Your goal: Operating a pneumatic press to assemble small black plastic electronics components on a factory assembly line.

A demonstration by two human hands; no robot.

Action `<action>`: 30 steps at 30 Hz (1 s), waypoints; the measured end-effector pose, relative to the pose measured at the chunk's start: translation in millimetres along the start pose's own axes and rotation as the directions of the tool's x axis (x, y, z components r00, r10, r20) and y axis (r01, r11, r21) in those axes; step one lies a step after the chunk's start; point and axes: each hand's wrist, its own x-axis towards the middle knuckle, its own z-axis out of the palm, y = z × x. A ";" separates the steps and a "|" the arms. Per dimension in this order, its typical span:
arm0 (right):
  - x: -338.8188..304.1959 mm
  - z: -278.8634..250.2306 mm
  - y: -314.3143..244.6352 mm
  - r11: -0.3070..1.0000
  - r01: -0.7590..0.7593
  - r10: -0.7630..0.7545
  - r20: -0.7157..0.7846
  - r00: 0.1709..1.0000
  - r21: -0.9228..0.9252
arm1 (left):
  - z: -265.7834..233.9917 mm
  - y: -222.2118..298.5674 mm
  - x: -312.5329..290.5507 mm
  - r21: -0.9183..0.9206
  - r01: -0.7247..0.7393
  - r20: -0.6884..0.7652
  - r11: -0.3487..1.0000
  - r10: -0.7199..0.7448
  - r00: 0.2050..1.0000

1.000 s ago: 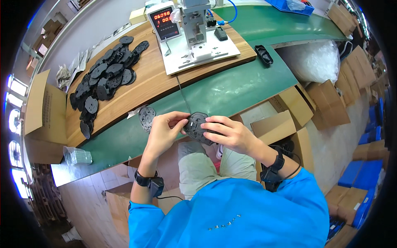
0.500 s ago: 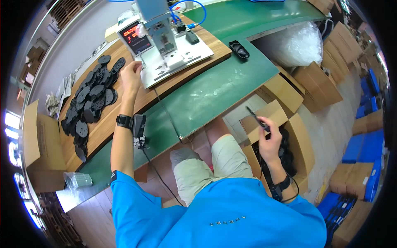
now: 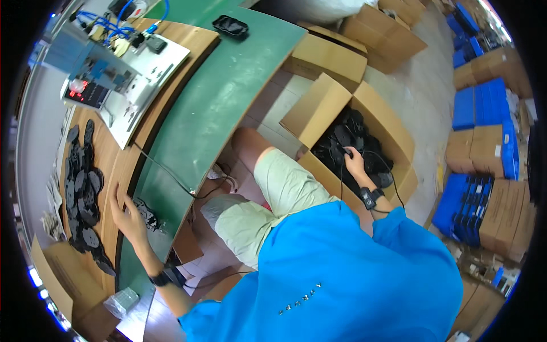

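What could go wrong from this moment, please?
The thin cable by the right hand loops over the open cardboard box, so it might snag on the black parts inside. The black cord crosses the green table; a moving arm might pull it. The left hand is near the pile of flat black parts, so it may knock some down.

The light is bright and fairly even. Blown-out, blue-fringed patches (image 3: 35, 276) burn at eight o'clock; a pale light strip (image 3: 494, 23) shows at two. Soft glare whitens the green tabletop (image 3: 219, 97) toward eleven. Dark parts (image 3: 364, 142) at two lose detail in shadow. Fisheye curvature bends straight edges near the black rim.
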 end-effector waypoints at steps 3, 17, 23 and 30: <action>-7.3 25.0 -2.4 0.995 0.008 -0.019 0.106 0.994 0.101 | -17.5 -24.1 -52.7 0.182 -0.009 -0.007 0.983 0.011 1.000; 5.3 0.9 27.0 0.888 -0.028 0.050 0.036 0.998 -0.459 | -14.2 -62.3 -125.2 0.369 -0.046 -0.149 0.928 0.107 0.983; -15.8 -52.6 35.3 0.558 0.069 0.458 0.377 0.806 -0.827 | -14.3 -68.5 -125.6 0.396 -0.044 -0.156 0.917 0.114 0.981; -94.5 -86.3 58.0 0.698 0.008 0.716 0.698 0.025 -0.716 | -14.6 -75.5 -132.2 0.438 -0.041 -0.174 0.898 0.129 0.976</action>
